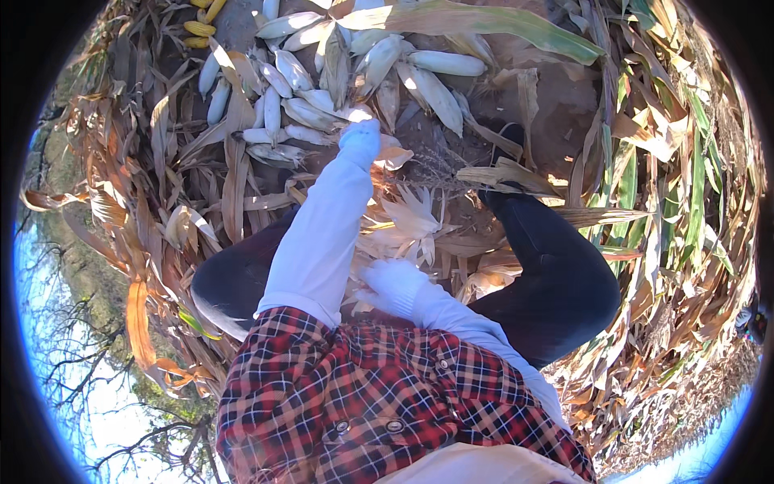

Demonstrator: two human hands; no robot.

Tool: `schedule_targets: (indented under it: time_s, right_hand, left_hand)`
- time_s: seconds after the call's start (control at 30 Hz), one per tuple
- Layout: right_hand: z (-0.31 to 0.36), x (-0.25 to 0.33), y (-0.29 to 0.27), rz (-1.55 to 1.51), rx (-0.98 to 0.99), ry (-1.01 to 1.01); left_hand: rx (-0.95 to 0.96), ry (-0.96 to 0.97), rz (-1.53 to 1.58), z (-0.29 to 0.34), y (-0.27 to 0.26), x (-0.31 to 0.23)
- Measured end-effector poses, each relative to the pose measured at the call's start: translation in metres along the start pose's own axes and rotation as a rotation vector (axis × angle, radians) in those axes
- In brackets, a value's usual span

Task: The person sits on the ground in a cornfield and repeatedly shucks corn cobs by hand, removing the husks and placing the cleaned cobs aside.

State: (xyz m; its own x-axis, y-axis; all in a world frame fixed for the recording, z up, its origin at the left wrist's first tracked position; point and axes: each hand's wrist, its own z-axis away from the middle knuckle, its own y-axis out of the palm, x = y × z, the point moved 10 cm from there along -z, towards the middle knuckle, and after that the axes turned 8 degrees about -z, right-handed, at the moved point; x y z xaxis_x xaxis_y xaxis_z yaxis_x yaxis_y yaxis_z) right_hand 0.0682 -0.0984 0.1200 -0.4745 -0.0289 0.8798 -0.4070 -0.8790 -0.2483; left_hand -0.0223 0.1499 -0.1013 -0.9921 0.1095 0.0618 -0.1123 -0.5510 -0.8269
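My left hand [360, 139], in a pale glove, reaches forward to the near edge of a heap of corn ears in pale husks [310, 113]. Its fingertips meet the end of one husked ear, but glare and the wrist hide how the fingers lie. Close to my lap is my right hand [395, 284], also gloved, with its fingers loosely apart and nothing visible in them. Between my legs, just ahead of the right hand, lie loose peeled husks [415, 218].
Bare yellow corn cobs [201, 31] lie at the far left. Dry leaves and stalks [661, 202] bank up on the right, with more dry leaves [145, 202] on the left. My bent legs [556, 274] flank the husks. A long leaf [484, 22] crosses the far ears.
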Motion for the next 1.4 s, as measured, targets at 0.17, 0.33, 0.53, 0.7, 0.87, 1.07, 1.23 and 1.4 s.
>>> schedule_targets:
  time_s: [0.17,0.33,0.53,0.7,0.87,1.07,1.23,1.4]
  right_hand:
    - [-0.002,-0.005,-0.011,-0.135,0.008,-0.019]
    - [-0.006,-0.011,-0.014,-0.201,0.037,0.015]
    - [-0.001,-0.001,-0.014,-0.14,0.021,0.044]
    - [0.009,-0.006,-0.04,-0.227,-0.207,0.055]
    - [0.017,-0.059,-0.073,-1.119,-0.652,0.111]
    - [0.016,-0.016,-0.081,-1.957,-0.395,-0.409]
    - [0.037,-0.01,-0.079,-1.781,-0.404,-0.349]
    - [0.044,0.009,-0.084,-1.453,-0.541,-0.358]
  left_hand:
    - [-0.07,0.156,-0.28,-0.013,0.049,-0.013]
    - [-0.012,0.17,-0.37,-0.008,0.055,-0.025]
    - [-0.277,0.129,0.058,0.048,0.01,-0.007]
    - [-0.322,0.049,0.43,0.106,-0.058,0.01]
    - [-0.737,0.332,0.456,0.222,-0.174,-0.033]
    - [-0.95,0.663,0.251,0.343,-0.198,-0.089]
    - [-0.877,0.515,0.694,0.357,-0.196,-0.038]
    - [-0.629,0.24,1.129,0.311,-0.19,0.012]
